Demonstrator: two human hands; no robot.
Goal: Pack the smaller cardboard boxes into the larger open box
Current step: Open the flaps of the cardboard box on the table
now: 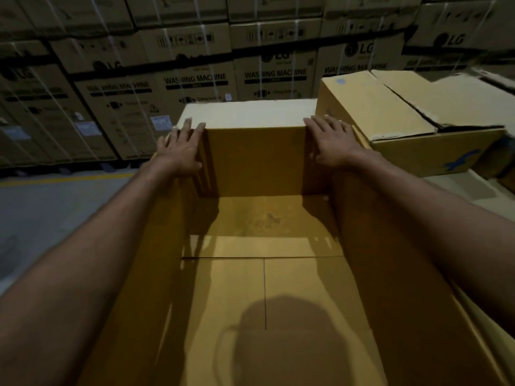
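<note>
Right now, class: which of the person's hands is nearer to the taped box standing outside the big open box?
Right. The right hand lies right beside the taped box; the left hand presses the smaller box's far side.

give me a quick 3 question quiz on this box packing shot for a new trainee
1. True or false: both hands press flat on opposite sides of the smaller box.
2. Where does the smaller box sit in the larger open box? A) far end B) near end C) outside it
3. Fill in: the box with a blue mark lies on the ___ side, outside the larger open box.

Key
1. True: left hand and right hand flank it.
2. A
3. right
</note>
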